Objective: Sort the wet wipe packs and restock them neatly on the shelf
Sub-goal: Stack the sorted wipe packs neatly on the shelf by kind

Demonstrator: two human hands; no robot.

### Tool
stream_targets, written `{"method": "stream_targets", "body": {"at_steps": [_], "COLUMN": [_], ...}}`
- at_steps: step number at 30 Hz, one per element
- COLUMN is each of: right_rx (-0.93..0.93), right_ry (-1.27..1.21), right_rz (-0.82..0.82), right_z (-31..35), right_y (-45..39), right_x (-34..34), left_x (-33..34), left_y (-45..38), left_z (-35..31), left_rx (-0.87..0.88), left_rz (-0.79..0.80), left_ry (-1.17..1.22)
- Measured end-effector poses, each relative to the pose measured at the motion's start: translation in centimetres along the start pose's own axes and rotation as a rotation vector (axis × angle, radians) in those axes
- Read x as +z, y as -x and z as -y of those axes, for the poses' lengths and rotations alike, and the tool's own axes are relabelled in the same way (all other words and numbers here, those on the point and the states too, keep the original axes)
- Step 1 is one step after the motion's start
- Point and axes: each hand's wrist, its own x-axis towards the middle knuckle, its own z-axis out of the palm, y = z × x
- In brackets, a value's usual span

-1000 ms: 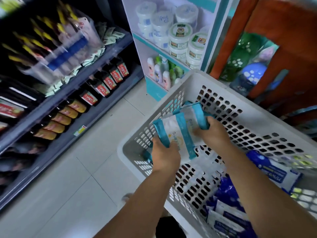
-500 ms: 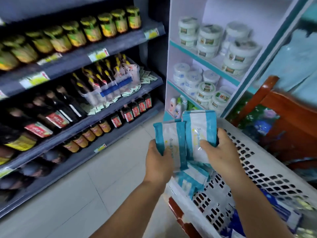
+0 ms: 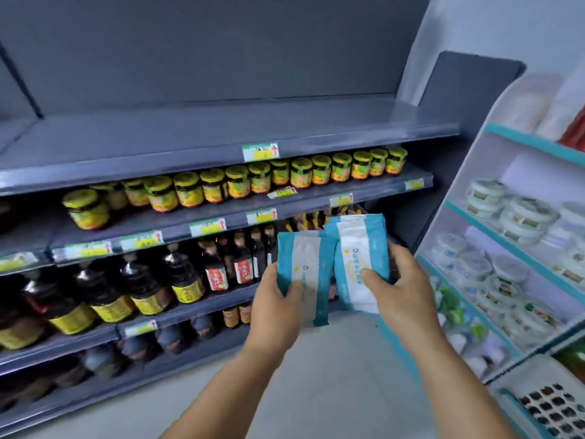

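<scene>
My left hand (image 3: 278,307) grips a teal-and-white wet wipe pack (image 3: 305,267) upright, thumb across its front. Right beside it, my right hand (image 3: 400,289) grips another teal-and-white wet wipe pack (image 3: 359,248), also upright, with its left edge touching the first pack. Both packs are held in the air in front of the grey shelving. The top grey shelf (image 3: 221,131) above the jars holds nothing that I can see.
Yellow-lidded jars (image 3: 237,182) line the second shelf; dark sauce bottles (image 3: 177,277) fill the one below. A white-and-teal shelf unit (image 3: 506,264) with round tubs stands at right. The white perforated basket (image 3: 544,403) shows at the bottom right corner. Pale floor lies below.
Both hands have lifted the two packs out of the basket and up in front of the grey shelving. The view has swung up and left, leaving only the basket's corner in sight.
</scene>
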Motion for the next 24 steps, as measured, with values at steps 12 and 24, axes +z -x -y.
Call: {"method": "stream_targets", "body": {"at_steps": [12,24], "right_rx": [-0.260,-0.435], "right_ry": [-0.112,-0.199], "right_rz": [0.261,0.361], "right_z": [11.8,20.8], "right_y": [-5.4,-19.1], "right_x": [14.9,28.1], "left_x": [-16.5,-27.6], "left_y": [-8.5,-23.0], "left_z": [-3.2,-8.2], "left_rx": [0.186,0.385], "left_rz": [-0.301,-0.523], "left_ry": [-0.100,-0.628]}}
